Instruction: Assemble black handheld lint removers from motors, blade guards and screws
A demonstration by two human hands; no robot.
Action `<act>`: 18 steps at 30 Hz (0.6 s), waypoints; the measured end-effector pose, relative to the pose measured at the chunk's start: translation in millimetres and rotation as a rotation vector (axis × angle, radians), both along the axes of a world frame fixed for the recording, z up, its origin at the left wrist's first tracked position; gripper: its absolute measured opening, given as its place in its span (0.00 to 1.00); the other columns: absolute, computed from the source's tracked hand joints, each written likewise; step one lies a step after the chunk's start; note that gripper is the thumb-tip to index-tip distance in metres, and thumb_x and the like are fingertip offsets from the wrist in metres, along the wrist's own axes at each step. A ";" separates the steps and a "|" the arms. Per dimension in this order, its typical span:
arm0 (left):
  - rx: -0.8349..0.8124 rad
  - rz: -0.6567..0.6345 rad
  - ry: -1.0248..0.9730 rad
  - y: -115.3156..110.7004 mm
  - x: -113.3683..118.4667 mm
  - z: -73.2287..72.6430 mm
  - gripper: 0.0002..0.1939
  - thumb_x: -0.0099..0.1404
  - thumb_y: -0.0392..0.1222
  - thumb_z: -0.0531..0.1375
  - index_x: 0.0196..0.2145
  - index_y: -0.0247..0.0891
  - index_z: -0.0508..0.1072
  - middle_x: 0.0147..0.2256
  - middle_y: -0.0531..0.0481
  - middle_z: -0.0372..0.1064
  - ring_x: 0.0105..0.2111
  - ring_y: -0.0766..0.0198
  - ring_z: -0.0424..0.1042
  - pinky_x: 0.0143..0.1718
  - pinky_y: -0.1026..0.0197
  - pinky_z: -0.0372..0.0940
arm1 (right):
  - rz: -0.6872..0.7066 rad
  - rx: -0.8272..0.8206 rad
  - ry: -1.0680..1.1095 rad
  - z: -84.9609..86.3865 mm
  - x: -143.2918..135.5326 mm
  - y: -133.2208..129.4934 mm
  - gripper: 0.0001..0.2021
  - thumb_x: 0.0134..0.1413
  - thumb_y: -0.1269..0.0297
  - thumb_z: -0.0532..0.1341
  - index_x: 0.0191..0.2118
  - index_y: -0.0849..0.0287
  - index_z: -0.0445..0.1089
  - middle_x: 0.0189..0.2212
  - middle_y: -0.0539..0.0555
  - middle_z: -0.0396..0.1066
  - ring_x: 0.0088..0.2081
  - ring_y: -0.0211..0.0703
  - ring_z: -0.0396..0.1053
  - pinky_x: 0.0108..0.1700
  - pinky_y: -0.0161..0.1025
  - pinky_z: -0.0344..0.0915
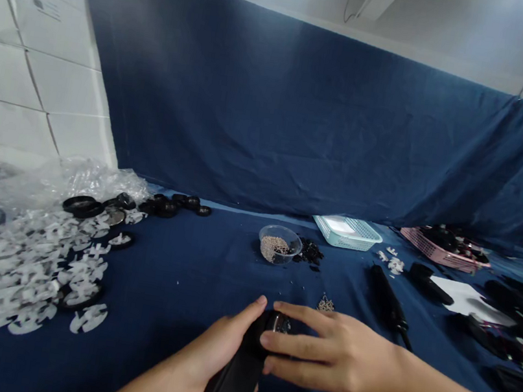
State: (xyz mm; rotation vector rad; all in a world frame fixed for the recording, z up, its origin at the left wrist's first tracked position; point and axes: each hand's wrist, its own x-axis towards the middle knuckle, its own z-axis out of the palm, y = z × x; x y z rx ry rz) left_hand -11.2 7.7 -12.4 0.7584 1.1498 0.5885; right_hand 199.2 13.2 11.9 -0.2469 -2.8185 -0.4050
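Black device [233, 382] up close, both hands on it!
Looks like work on its end, perhaps fitting or checking; the next move seems to call for steady support and careful fingertips. Left hand [226, 343] grips the body between thumb and fingers; right hand [340, 355] reaches over, fingertips at the round end piece [278, 323], pinching or resting, can't tell! Just beyond those fingers: small metal pieces [325, 304].

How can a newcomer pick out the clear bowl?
On the blue cloth, look beyond the left hand. The bowl stands just left of a heap of black pieces. Unlike the blue basket and pink basket further right, it is round, see-through and partly filled with tan grains.
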 end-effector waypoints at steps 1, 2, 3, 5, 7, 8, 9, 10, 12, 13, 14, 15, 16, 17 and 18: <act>0.003 0.006 0.000 -0.9 -0.4 -0.7 0.31 0.52 0.70 0.59 0.25 0.33 0.75 0.12 0.50 0.65 0.11 0.64 0.62 0.18 0.61 0.59 | -0.004 0.005 -0.016 0.4 -0.6 -1.0 0.19 0.60 0.74 0.58 0.56 0.58 0.66 0.58 0.54 0.63 0.62 0.55 0.56 0.53 0.47 0.70; 0.008 0.017 0.000 -1.9 -0.4 -1.7 0.31 0.52 0.70 0.59 0.26 0.33 0.75 0.12 0.50 0.65 0.11 0.64 0.62 0.18 0.62 0.59 | -0.024 -0.025 -0.026 -0.6 -2.0 -2.0 0.19 0.60 0.73 0.58 0.57 0.58 0.65 0.58 0.56 0.63 0.60 0.55 0.60 0.50 0.46 0.72; 0.013 0.027 0.000 -3.1 0.0 -3.0 0.31 0.53 0.69 0.58 0.28 0.34 0.76 0.13 0.51 0.66 0.12 0.64 0.62 0.19 0.62 0.59 | -0.071 -0.085 -0.013 -2.8 -4.3 -3.1 0.21 0.61 0.71 0.58 0.59 0.59 0.62 0.58 0.59 0.63 0.57 0.55 0.63 0.48 0.45 0.73; 0.061 0.075 -0.009 -5.7 1.7 -6.1 0.31 0.55 0.69 0.56 0.33 0.35 0.76 0.16 0.51 0.69 0.15 0.63 0.65 0.21 0.61 0.61 | -0.243 -0.282 0.115 -9.8 -11.3 -5.2 0.25 0.60 0.64 0.59 0.62 0.62 0.58 0.56 0.64 0.64 0.51 0.52 0.69 0.46 0.45 0.73; 0.194 0.170 0.004 -7.5 3.8 -10.0 0.30 0.57 0.68 0.55 0.36 0.37 0.75 0.23 0.49 0.74 0.23 0.60 0.71 0.28 0.60 0.65 | -0.452 -0.514 0.342 -17.5 -20.7 -7.5 0.28 0.58 0.56 0.62 0.61 0.62 0.60 0.49 0.63 0.69 0.43 0.48 0.73 0.43 0.43 0.73; 0.286 0.223 0.030 -7.9 4.6 -12.3 0.29 0.58 0.67 0.55 0.35 0.37 0.75 0.27 0.47 0.76 0.28 0.58 0.73 0.33 0.59 0.66 | -0.542 -0.616 0.439 -20.4 -25.6 -8.8 0.27 0.57 0.53 0.62 0.59 0.60 0.62 0.45 0.60 0.71 0.39 0.46 0.73 0.41 0.43 0.73; 0.381 0.271 0.066 -8.1 5.2 -14.6 0.28 0.59 0.66 0.55 0.35 0.37 0.74 0.31 0.45 0.77 0.33 0.55 0.74 0.37 0.57 0.66 | -0.610 -0.700 0.513 -22.3 -30.2 -10.1 0.26 0.56 0.53 0.63 0.58 0.58 0.64 0.41 0.57 0.72 0.37 0.43 0.72 0.40 0.42 0.73; 0.465 0.308 0.107 -8.0 5.5 -16.9 0.26 0.60 0.65 0.54 0.34 0.37 0.74 0.34 0.44 0.77 0.37 0.54 0.74 0.40 0.56 0.65 | -0.650 -0.766 0.566 -23.0 -34.2 -11.4 0.25 0.56 0.53 0.63 0.57 0.56 0.65 0.40 0.55 0.71 0.35 0.42 0.72 0.40 0.42 0.72; 0.571 0.340 0.168 -7.5 5.6 -20.6 0.24 0.62 0.63 0.53 0.35 0.38 0.72 0.38 0.45 0.76 0.41 0.53 0.73 0.44 0.56 0.63 | -0.680 -0.878 0.645 -21.3 -39.8 -13.6 0.24 0.54 0.56 0.65 0.56 0.53 0.66 0.44 0.55 0.70 0.39 0.42 0.71 0.42 0.41 0.72; 0.604 0.346 0.183 -7.4 5.6 -21.7 0.23 0.63 0.62 0.53 0.37 0.39 0.72 0.39 0.45 0.75 0.42 0.53 0.72 0.45 0.56 0.62 | -0.689 -0.947 0.684 -19.2 -41.3 -14.3 0.25 0.53 0.56 0.66 0.57 0.53 0.65 0.47 0.55 0.69 0.41 0.43 0.71 0.43 0.41 0.72; 0.629 0.352 0.191 -7.4 5.7 -22.2 0.22 0.63 0.62 0.54 0.38 0.39 0.71 0.39 0.46 0.75 0.43 0.54 0.71 0.46 0.56 0.62 | -0.703 -1.026 0.728 -16.7 -42.0 -14.7 0.26 0.53 0.56 0.66 0.57 0.53 0.64 0.49 0.55 0.68 0.43 0.44 0.71 0.43 0.41 0.72; 0.648 0.357 0.196 -7.7 5.9 -22.2 0.22 0.63 0.61 0.54 0.40 0.40 0.70 0.39 0.47 0.75 0.44 0.54 0.71 0.46 0.57 0.62 | -0.712 -1.113 0.770 -14.0 -42.1 -14.8 0.25 0.54 0.55 0.65 0.57 0.54 0.64 0.50 0.56 0.67 0.45 0.45 0.70 0.43 0.41 0.72; 0.665 0.358 0.204 -8.1 6.4 -21.6 0.21 0.62 0.61 0.54 0.41 0.41 0.69 0.39 0.48 0.74 0.44 0.54 0.71 0.45 0.57 0.62 | -0.710 -1.204 0.806 -11.5 -41.8 -14.7 0.24 0.54 0.54 0.65 0.55 0.56 0.65 0.50 0.56 0.68 0.45 0.46 0.71 0.43 0.41 0.73; 0.680 0.359 0.217 -8.7 7.0 -20.6 0.22 0.62 0.61 0.55 0.43 0.42 0.68 0.40 0.48 0.74 0.45 0.54 0.70 0.45 0.57 0.62 | -0.696 -1.285 0.838 -9.4 -41.2 -14.5 0.23 0.55 0.53 0.64 0.53 0.57 0.67 0.48 0.56 0.69 0.44 0.47 0.71 0.43 0.42 0.73; 0.693 0.360 0.229 -9.4 7.8 -19.4 0.22 0.62 0.61 0.55 0.44 0.42 0.67 0.40 0.48 0.74 0.45 0.54 0.70 0.44 0.57 0.62 | -0.669 -1.342 0.866 -7.8 -40.4 -14.6 0.21 0.56 0.53 0.63 0.51 0.58 0.68 0.46 0.56 0.70 0.44 0.47 0.71 0.43 0.43 0.73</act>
